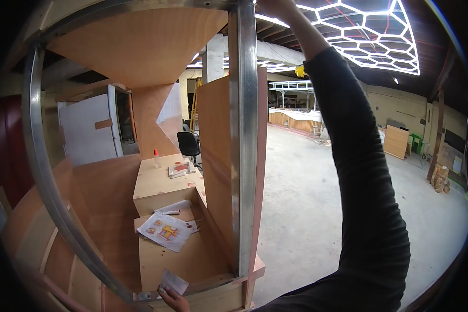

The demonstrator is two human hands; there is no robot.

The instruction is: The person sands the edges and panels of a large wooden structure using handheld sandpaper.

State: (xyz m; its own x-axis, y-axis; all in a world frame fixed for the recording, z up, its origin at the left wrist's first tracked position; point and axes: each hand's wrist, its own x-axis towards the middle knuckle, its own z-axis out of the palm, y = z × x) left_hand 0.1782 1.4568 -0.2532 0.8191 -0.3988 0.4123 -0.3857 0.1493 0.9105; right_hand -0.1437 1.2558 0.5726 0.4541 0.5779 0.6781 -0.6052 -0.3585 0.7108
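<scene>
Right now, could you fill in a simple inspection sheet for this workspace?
Surface: stepped pale-wood base, marked with small reddish stains.
Job's things: flat pale-grey rectangular sheet; silver metal frame.
Clutter: white paper with orange-and-yellow drawing, lower step; small bottle with red cap, upper step.
Hands: left hand grips the sheet; right hand, raised, is cut off by the picture's top edge, grip unclear.
Cables: nothing seen on the base.
Surroundings: pale grey floor, black office chair, white honeycomb-shaped ceiling lights.
</scene>
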